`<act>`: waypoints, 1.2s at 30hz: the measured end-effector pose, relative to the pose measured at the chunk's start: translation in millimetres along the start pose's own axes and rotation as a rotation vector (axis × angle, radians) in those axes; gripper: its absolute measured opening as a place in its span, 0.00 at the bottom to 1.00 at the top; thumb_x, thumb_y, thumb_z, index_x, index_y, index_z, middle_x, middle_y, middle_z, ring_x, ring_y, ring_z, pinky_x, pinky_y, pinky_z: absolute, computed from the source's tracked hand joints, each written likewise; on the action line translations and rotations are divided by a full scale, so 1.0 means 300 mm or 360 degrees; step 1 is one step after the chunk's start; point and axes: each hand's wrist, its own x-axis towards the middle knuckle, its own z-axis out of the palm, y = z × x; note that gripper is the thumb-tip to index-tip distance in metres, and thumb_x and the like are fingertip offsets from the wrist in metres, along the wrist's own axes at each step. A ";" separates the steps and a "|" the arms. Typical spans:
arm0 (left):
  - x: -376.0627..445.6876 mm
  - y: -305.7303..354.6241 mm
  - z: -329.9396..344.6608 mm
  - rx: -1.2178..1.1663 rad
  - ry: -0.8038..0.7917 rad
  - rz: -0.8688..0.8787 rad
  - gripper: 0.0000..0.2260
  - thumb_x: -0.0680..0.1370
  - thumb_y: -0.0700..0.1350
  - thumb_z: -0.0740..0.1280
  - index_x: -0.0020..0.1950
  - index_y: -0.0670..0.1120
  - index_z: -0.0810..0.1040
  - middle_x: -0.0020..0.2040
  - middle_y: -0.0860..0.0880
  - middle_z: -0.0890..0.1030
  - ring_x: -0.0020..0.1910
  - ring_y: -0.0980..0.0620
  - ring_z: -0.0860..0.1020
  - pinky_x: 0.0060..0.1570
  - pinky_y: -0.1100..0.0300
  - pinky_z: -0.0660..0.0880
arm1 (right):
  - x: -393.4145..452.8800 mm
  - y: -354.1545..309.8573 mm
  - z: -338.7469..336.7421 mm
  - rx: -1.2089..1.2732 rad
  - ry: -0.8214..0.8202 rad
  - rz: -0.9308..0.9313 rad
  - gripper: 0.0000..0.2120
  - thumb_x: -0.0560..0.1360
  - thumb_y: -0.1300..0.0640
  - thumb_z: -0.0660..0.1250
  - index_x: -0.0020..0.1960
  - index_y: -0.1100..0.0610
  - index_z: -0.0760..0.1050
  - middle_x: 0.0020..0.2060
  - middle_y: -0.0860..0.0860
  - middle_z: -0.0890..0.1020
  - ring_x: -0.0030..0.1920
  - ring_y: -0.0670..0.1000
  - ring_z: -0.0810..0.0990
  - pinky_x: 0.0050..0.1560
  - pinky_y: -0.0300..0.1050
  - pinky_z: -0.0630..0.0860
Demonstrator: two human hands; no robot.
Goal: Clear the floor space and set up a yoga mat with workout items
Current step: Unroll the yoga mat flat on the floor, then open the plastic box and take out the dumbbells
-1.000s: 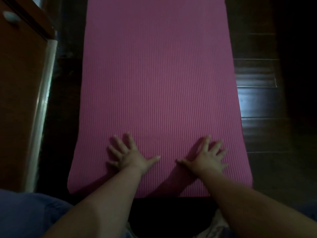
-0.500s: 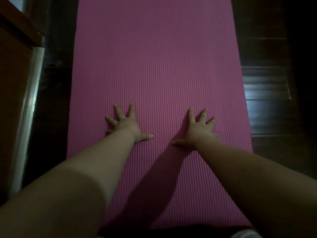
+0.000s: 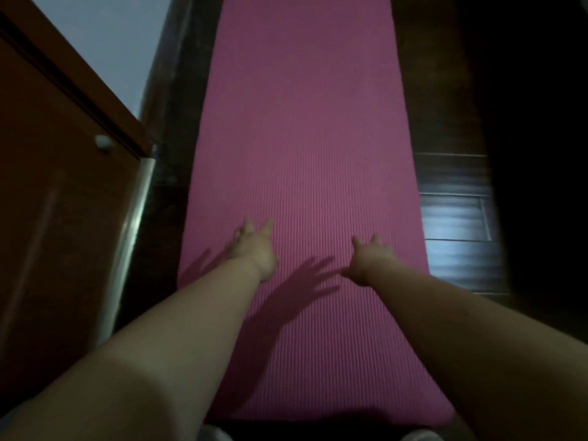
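A pink ribbed yoga mat [image 3: 305, 128] lies unrolled flat on the dark wooden floor, running away from me. Both my arms reach forward over it. My left hand [image 3: 253, 246] is above the mat's left half, fingers apart, holding nothing. My right hand [image 3: 369, 261] is above the right half, also empty with fingers spread. Both hands seem lifted off the mat, since their shadows fall to the left of them. No workout items are in view.
A brown wooden cabinet [image 3: 57, 198] with a small white knob [image 3: 103, 143] and a metal edge strip [image 3: 130, 237] stands close along the mat's left side. Dark glossy floorboards [image 3: 458, 224] stretch to the right. A pale wall [image 3: 105, 36] shows at the upper left.
My hands slid forward along the mat from its near end, then rose off its surface. The camera tilted up and forward, bringing more of the mat and cabinet into view.
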 end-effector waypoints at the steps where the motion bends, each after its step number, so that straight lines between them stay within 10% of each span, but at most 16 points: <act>1: -0.099 0.025 -0.092 0.0008 -0.0037 0.0065 0.32 0.78 0.51 0.65 0.78 0.53 0.53 0.78 0.42 0.49 0.75 0.39 0.56 0.72 0.48 0.60 | -0.111 -0.009 -0.084 -0.0001 0.0040 -0.0045 0.40 0.75 0.44 0.66 0.78 0.50 0.46 0.77 0.59 0.48 0.75 0.65 0.53 0.71 0.64 0.61; 5: -0.461 0.092 -0.465 0.0158 -0.0247 0.0240 0.24 0.79 0.51 0.64 0.74 0.47 0.66 0.72 0.44 0.69 0.69 0.43 0.69 0.67 0.55 0.68 | -0.561 -0.015 -0.444 -0.0158 0.0007 -0.0313 0.29 0.79 0.46 0.60 0.75 0.58 0.59 0.72 0.57 0.66 0.71 0.59 0.66 0.68 0.50 0.66; 18: -1.641 0.853 -1.751 0.0511 0.0205 0.0706 0.23 0.80 0.51 0.63 0.73 0.45 0.67 0.70 0.44 0.71 0.68 0.43 0.70 0.65 0.54 0.68 | -1.896 0.620 -1.543 0.0277 0.0587 -0.0193 0.22 0.77 0.46 0.64 0.65 0.59 0.74 0.62 0.55 0.77 0.62 0.56 0.75 0.57 0.43 0.72; 36: -2.248 2.481 -1.461 0.1184 0.0332 0.1704 0.23 0.80 0.53 0.62 0.73 0.46 0.67 0.71 0.46 0.71 0.68 0.45 0.70 0.66 0.56 0.67 | -2.357 2.218 -1.516 0.0679 0.0879 0.0581 0.23 0.78 0.44 0.62 0.66 0.59 0.74 0.63 0.55 0.77 0.64 0.56 0.74 0.62 0.45 0.70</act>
